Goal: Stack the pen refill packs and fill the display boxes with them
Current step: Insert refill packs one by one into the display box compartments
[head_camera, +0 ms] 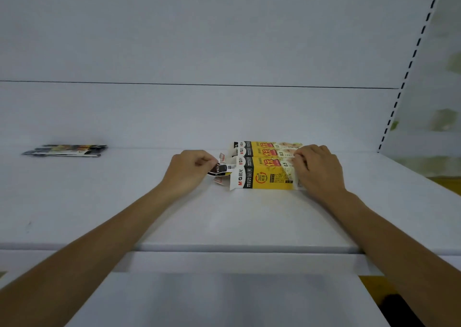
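Note:
Two yellow, white and black display boxes lie on their sides on the white shelf, the near box [264, 177] in front of the far box [264, 147], touching it. My right hand [316, 169] presses on the right end of the near box. At that box's open left end, my left hand [189, 169] pinches a pen refill pack [220, 169] that sticks partly out of the mouth. Box flaps stand open around the pack. A small pile of loose refill packs [67, 150] lies far left at the back of the shelf.
The white shelf [224, 217] has a front edge near me, with a lower shelf below it. A white back panel rises behind. A slotted upright [409, 77] runs along the right side.

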Demonstrator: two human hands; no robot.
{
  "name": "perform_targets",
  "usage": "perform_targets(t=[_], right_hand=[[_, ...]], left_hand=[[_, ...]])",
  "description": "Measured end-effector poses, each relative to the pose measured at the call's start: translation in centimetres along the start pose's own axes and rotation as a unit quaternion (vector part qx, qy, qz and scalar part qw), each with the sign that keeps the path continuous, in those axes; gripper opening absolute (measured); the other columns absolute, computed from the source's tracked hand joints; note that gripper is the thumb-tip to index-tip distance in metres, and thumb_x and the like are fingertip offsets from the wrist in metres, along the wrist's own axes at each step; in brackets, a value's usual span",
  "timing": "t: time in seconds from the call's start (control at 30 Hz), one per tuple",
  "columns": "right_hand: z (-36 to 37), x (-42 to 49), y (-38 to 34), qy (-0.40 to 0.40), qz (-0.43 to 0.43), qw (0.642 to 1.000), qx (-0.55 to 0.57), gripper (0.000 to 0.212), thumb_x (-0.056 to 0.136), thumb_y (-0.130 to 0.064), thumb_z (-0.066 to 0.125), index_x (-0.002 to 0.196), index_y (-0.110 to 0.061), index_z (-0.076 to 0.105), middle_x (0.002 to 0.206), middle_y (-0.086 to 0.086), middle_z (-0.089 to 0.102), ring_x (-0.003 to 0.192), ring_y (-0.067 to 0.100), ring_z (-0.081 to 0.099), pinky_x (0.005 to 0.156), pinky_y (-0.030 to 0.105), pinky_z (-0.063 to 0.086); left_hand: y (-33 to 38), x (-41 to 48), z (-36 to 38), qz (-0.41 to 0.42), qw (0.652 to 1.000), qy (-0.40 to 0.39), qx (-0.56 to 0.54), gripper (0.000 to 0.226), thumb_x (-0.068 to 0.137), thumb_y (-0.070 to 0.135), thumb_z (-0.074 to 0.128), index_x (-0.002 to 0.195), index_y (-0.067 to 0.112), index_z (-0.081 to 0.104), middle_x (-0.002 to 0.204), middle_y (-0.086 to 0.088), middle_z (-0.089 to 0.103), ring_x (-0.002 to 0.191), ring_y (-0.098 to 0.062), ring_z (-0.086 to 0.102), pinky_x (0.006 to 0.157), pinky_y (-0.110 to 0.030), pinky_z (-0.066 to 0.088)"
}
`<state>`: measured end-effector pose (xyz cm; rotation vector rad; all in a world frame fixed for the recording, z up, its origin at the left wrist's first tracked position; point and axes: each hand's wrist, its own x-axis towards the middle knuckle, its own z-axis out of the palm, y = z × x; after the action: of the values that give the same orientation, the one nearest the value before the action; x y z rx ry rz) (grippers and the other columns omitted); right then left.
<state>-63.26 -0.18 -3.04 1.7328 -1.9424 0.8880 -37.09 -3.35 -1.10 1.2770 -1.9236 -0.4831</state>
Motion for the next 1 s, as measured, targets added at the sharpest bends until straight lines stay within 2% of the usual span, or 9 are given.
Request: perform_targets(t=[0.1,0.23,0.33,0.43,0.53,0.63,0.77,0.9,1.0], right_hand=[[-0.1,-0.1,0.0,0.0,-0.004,1.0,0.007,0.046,0.082,-0.033,0.027,0.092,-0.005,0.063,0.099,0.01,0.065,0.092,0.028,0.051,0.074,0.037,0.037],[-0.1,-0.1,0.1,-0.005,-0.008,1.0,0.011,0.046,0.085,-0.033,0.028,0.095,-0.005,0.063,0.102,0.01,0.065,0.093,0.028,0.052,0.075,0.037,0.039],[-0.1,0.0,0.2,-0.005,-0.006,1.0,0.011,0.043,0.087,-0.032,0.03,0.096,-0.006,0.063,0.103,0.009,0.065,0.094,0.027,0.052,0.076,0.037,0.039],[-0.1,0.0,0.1,0.005,-0.009,1.0,0.014,0.048,0.083,-0.033,0.026,0.093,-0.005,0.064,0.1,0.01,0.065,0.091,0.027,0.052,0.073,0.036,0.037],[-0.1,-0.1,0.1,0.026,0.0,1.0,0.015,0.049,0.083,-0.035,0.026,0.09,-0.005,0.064,0.097,0.011,0.065,0.09,0.028,0.053,0.072,0.036,0.035],[-0.4,-0.3,0.2,0.02,0.059,0.998,0.001,0.035,0.09,-0.033,0.043,0.11,-0.008,0.06,0.121,0.01,0.055,0.11,0.029,0.046,0.087,0.042,0.035],[-0.8,-0.4,0.3,-0.056,0.168,0.979,0.101,0.051,0.091,-0.037,0.047,0.133,-0.009,0.039,0.14,0.013,0.036,0.123,0.031,0.039,0.096,0.043,0.035],[-1.0,-0.3,0.2,-0.082,0.182,0.969,0.143,0.041,0.092,-0.035,0.044,0.123,-0.009,0.045,0.124,0.01,0.051,0.097,0.025,0.048,0.078,0.032,0.033],[-1.2,-0.4,0.2,-0.079,0.186,0.971,0.124,0.034,0.092,-0.035,0.043,0.114,-0.011,0.05,0.116,0.008,0.054,0.091,0.023,0.048,0.075,0.032,0.033]], left_hand=[[0.8,0.0,0.8,0.009,0.999,-0.05,-0.004,0.029,0.089,0.005,0.05,0.102,0.019,0.071,0.091,0.001,0.069,0.07,0.001,0.056,0.059,0.0,0.034],[1.6,-0.1,2.3,0.001,0.997,-0.059,-0.041,0.032,0.083,-0.004,0.051,0.096,0.019,0.069,0.077,0.006,0.068,0.065,0.019,0.054,0.061,0.004,0.035],[1.9,0.0,3.1,-0.012,0.998,-0.051,-0.04,0.028,0.084,-0.004,0.047,0.095,0.018,0.059,0.075,0.006,0.068,0.059,0.019,0.053,0.056,0.001,0.036],[1.9,0.4,3.1,-0.03,0.996,-0.065,-0.05,0.021,0.087,0.005,0.051,0.091,0.022,0.062,0.08,0.004,0.067,0.064,0.007,0.057,0.056,-0.004,0.042],[1.7,0.3,3.5,-0.031,0.997,-0.008,-0.072,0.004,0.085,0.022,0.063,0.086,0.025,0.066,0.088,0.007,0.065,0.081,-0.01,0.063,0.074,-0.027,0.055],[1.9,0.3,3.7,-0.021,0.997,0.03,-0.07,0.005,0.083,0.023,0.067,0.08,0.023,0.063,0.084,0.01,0.063,0.083,-0.014,0.064,0.077,-0.044,0.055],[2.2,0.2,4.0,-0.027,0.996,0.005,-0.083,0.007,0.087,0.018,0.062,0.083,0.017,0.067,0.09,-0.001,0.069,0.082,-0.012,0.065,0.076,-0.033,0.056],[2.3,0.1,3.8,-0.039,0.99,0.007,-0.135,0.011,0.086,0.012,0.062,0.08,0.021,0.062,0.09,-0.003,0.07,0.083,-0.012,0.065,0.072,-0.027,0.053],[2.4,0.2,3.6,-0.019,0.991,-0.03,-0.126,0.02,0.086,0.004,0.057,0.08,0.024,0.058,0.089,0.001,0.069,0.083,-0.006,0.063,0.069,-0.016,0.049]])
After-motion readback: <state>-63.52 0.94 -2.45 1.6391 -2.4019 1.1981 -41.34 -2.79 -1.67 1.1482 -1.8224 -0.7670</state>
